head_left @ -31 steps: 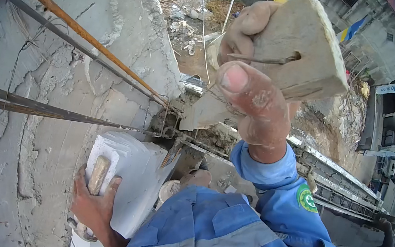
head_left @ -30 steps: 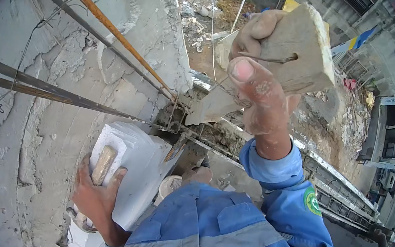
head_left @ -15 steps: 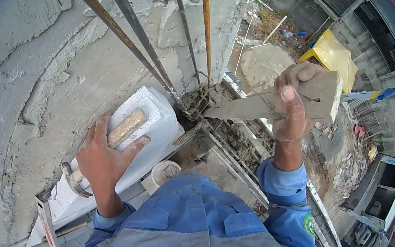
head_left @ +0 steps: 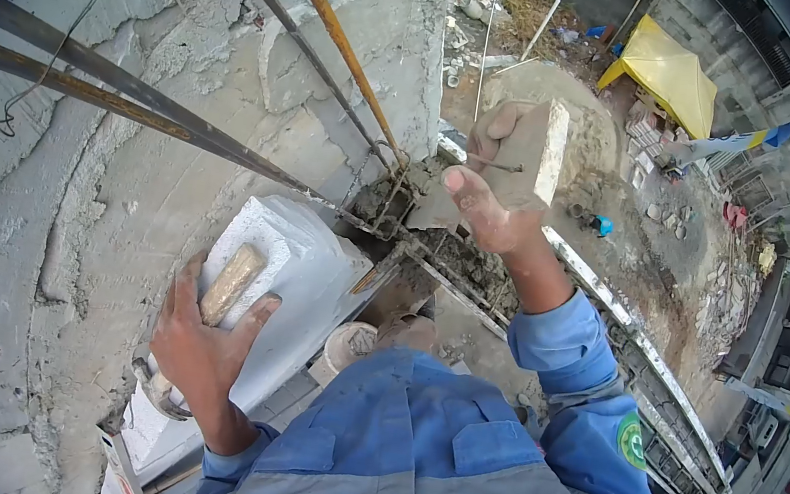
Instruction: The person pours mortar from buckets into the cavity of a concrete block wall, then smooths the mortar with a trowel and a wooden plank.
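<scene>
My left hand [head_left: 204, 352] lies over a hammer's wooden handle [head_left: 233, 285] on a white block [head_left: 303, 254], thumb and fingers spread on either side. The hammer's head, below the wrist, is partly hidden. In my right hand [head_left: 502, 202] is a mortar-smeared board [head_left: 541, 156], gripped between thumb and fingers, a nail sticking out of it. The board's lower end reaches down beside wet mortar [head_left: 459, 256] at the foot of several steel bars [head_left: 341, 53].
A rough concrete wall [head_left: 152, 182] fills the left side. A white bucket [head_left: 346, 346] stands near my body. Long form edges [head_left: 635, 336] run down to the right. Far below are a yellow canopy [head_left: 666, 78] and rubble.
My right hand has moved left with the board, which now points more steeply down and is turned edge-on. The view has shifted; my left hand stays over the hammer handle.
</scene>
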`<act>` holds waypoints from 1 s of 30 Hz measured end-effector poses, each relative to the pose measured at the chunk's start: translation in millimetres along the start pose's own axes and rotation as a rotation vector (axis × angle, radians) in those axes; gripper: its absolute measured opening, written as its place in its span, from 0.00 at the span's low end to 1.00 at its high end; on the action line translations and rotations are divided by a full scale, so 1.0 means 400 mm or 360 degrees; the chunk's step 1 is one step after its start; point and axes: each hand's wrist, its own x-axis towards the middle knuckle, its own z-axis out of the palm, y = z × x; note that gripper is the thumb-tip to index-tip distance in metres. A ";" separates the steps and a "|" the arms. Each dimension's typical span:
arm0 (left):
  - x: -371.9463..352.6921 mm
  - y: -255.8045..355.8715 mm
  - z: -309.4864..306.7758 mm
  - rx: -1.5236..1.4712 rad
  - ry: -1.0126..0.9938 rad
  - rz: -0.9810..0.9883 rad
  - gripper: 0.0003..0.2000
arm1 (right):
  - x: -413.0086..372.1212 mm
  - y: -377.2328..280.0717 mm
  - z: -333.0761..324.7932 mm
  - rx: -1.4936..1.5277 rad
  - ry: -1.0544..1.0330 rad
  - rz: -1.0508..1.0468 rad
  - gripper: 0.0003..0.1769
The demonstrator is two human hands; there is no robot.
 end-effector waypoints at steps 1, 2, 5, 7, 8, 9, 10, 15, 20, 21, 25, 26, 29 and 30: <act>-0.003 0.000 -0.004 0.0005 -0.0025 0.0000 0.43 | -0.027 0.027 -0.011 -0.0100 -0.0065 -0.0017 0.18; -0.004 0.000 -0.005 0.0011 -0.0032 -0.0018 0.43 | -0.037 0.042 -0.016 -0.0186 -0.0148 -0.0045 0.17; -0.005 -0.005 -0.002 0.0010 -0.0013 0.0017 0.43 | 0.042 -0.081 -0.008 -0.0098 -0.0009 -0.0036 0.20; -0.012 -0.010 -0.002 0.0049 -0.0018 -0.0001 0.43 | 0.042 -0.092 0.003 -0.0019 0.0171 0.0057 0.22; -0.009 -0.007 -0.001 0.0067 -0.0003 -0.0025 0.43 | 0.031 -0.073 0.007 0.0008 0.0232 0.0074 0.23; -0.004 -0.003 0.001 0.0052 0.0016 -0.0016 0.43 | -0.017 0.039 0.007 -0.0274 0.0063 -0.0099 0.22; -0.009 -0.002 -0.002 0.0077 -0.0010 -0.0037 0.43 | -0.054 0.092 0.006 -0.0559 -0.0104 -0.0246 0.21; -0.019 0.003 -0.012 0.0050 0.0003 -0.0094 0.43 | 0.139 -0.258 -0.066 -0.0140 0.0224 -0.0277 0.17; -0.037 -0.022 -0.009 -0.0288 0.0426 0.0233 0.41 | 0.095 -0.507 -0.237 -0.0077 0.0271 -0.0607 0.19; -0.049 -0.020 -0.009 -0.0295 0.0436 0.0229 0.41 | 0.070 -0.548 -0.268 -0.0096 0.0315 -0.0641 0.19; -0.125 0.077 0.041 -0.1477 0.0716 0.0822 0.37 | -0.014 -0.703 -0.382 -0.0239 0.0521 -0.0752 0.21; -0.144 0.131 0.047 -0.1525 0.0490 0.0944 0.37 | -0.034 -0.739 -0.407 -0.0279 0.0578 -0.0772 0.21; -0.196 0.302 0.088 -0.1666 0.0137 0.1265 0.43 | -0.097 -0.829 -0.491 -0.0388 0.0732 -0.0803 0.22; -0.226 0.338 0.107 -0.1746 0.0142 0.1245 0.41 | -0.111 -0.850 -0.522 -0.0415 0.0786 -0.0798 0.22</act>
